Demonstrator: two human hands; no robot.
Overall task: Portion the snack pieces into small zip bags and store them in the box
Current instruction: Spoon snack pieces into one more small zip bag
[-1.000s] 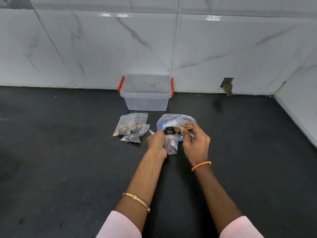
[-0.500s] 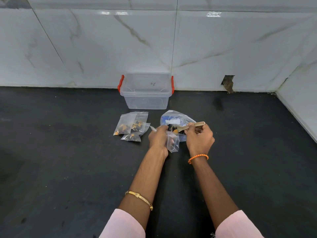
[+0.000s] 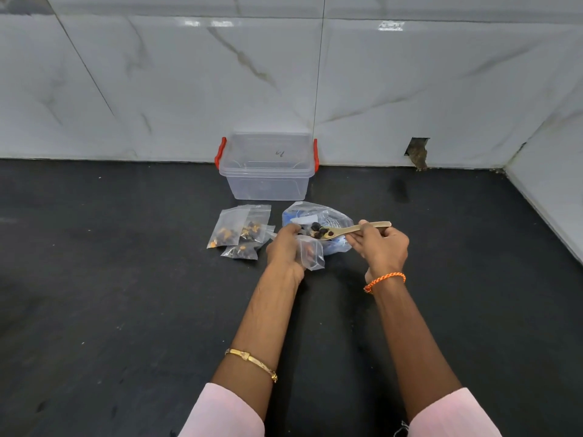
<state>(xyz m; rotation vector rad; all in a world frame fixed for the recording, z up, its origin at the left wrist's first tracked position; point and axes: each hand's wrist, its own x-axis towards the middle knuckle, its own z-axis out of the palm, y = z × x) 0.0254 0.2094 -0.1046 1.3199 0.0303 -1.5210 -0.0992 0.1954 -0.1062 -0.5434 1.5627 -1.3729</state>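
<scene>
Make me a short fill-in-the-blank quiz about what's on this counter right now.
1. The right hand holds a wooden ____ loaded with dark snack pieces.
2. The left hand grips a small clear zip bag that is ____ at the top.
3. The clear plastic box has ____ handles.

Missing words: spoon; open; red

Place: looks like a home kitchen counter; which room exactly cannot be told.
Surface: a dark, matte countertop (image 3: 126,279) spreads under and around both hands, speckled with pale marks.
Walls: glossy white marble-look wall tiles (image 3: 189,89) with grey veins rise beyond the hands and turn a corner far to the right of the right hand (image 3: 383,247).
Damage: a broken hole (image 3: 418,152) in the tile's lower edge, beyond and right of the right hand.
Household goods: a clear plastic storage box (image 3: 268,181) with red clips stands against the wall, past the left hand (image 3: 284,247).
</scene>
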